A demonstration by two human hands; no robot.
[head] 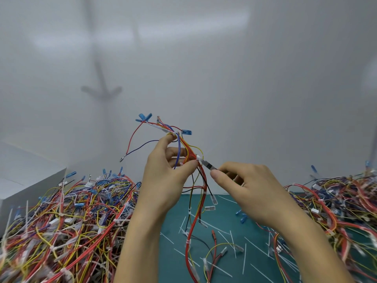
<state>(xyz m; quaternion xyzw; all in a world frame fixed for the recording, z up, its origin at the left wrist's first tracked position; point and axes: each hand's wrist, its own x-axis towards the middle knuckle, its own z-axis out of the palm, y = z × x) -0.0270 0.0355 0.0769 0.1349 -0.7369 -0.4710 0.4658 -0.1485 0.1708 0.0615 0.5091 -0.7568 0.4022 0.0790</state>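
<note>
Wire harness is held upright above the middle of the desk, with its lower end trailing onto the green surface. Left hand pinches the bundle between thumb and fingers. Right hand, just beside it, pinches a short strip projecting from the bundle. Harness piles occupy both side edges.
</note>
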